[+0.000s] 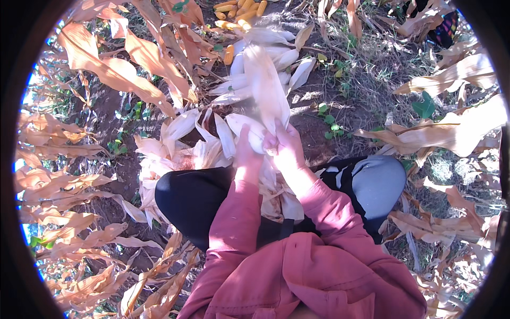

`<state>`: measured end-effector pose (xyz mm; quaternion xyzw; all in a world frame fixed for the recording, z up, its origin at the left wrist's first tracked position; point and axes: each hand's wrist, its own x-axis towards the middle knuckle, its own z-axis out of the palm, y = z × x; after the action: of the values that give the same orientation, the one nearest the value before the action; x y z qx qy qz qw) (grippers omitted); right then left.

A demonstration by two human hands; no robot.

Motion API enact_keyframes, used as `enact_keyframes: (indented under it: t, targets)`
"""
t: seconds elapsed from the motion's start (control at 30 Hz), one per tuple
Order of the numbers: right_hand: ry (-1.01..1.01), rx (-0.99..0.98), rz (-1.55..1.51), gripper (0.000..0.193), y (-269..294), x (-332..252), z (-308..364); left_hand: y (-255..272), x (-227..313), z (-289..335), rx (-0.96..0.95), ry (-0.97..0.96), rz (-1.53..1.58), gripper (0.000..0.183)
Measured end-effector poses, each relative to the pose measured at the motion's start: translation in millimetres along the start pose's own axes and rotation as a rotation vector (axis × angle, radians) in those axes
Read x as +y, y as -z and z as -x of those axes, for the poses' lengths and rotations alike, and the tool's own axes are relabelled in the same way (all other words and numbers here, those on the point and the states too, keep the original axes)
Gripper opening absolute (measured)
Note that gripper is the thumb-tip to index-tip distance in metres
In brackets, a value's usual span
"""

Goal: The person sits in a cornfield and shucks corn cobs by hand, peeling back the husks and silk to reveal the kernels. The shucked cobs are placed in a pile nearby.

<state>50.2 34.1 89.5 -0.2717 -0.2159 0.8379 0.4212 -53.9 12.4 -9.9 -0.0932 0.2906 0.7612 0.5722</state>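
Note:
An ear of corn (246,125), pale and wrapped in its husk, is held in front of my lap. My left hand (248,150) is closed around its left side. Close beside it, my right hand (288,147) is closed on a long pale husk leaf (267,87), which stretches up and away from the ear and is slightly blurred. The fingertips of both hands nearly meet at the ear's lower end. Just beyond my hands lies a pile of ears in their husks (234,87).
Several bare yellow corn cobs (247,8) lie at the far edge, with a single cob (229,55) nearer. Loose stripped husks (180,151) heap against my left knee (186,199). Dry corn plants (143,64) stand on the left, and dry leaves (451,130) reach in from the right.

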Motion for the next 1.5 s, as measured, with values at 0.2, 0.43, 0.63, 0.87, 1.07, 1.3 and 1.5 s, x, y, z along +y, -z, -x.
enact_keyframes:
  t: [0.2,0.43,0.63,0.87,1.07,1.3,1.5]
  targets:
    - [-0.052,-0.238,0.38,0.028,15,-10,-10,-3,5,8,-0.052,-0.191,-0.335,0.033]
    - [0.157,-0.411,0.828,0.03,-3,-14,3,1,-1,14,0.02,-0.054,-0.047,0.023]
    - [0.024,-0.012,0.136,0.022,-7,-2,5,29,-4,-4,-0.268,0.06,-0.302,0.037]
    - [-0.071,0.129,-0.314,0.015,5,-4,-5,-20,-2,21,-0.199,-0.012,0.068,0.039]
    - [0.038,0.344,-0.073,0.022,-26,-28,11,-24,5,12,0.167,-0.369,-0.148,0.038]
    - [0.798,0.374,0.244,0.024,-14,-144,27,-9,23,7,0.043,-0.333,-0.231,0.043]
    - [0.062,0.333,1.814,0.062,75,-49,-26,-50,22,34,-0.161,-0.383,-0.238,0.047]
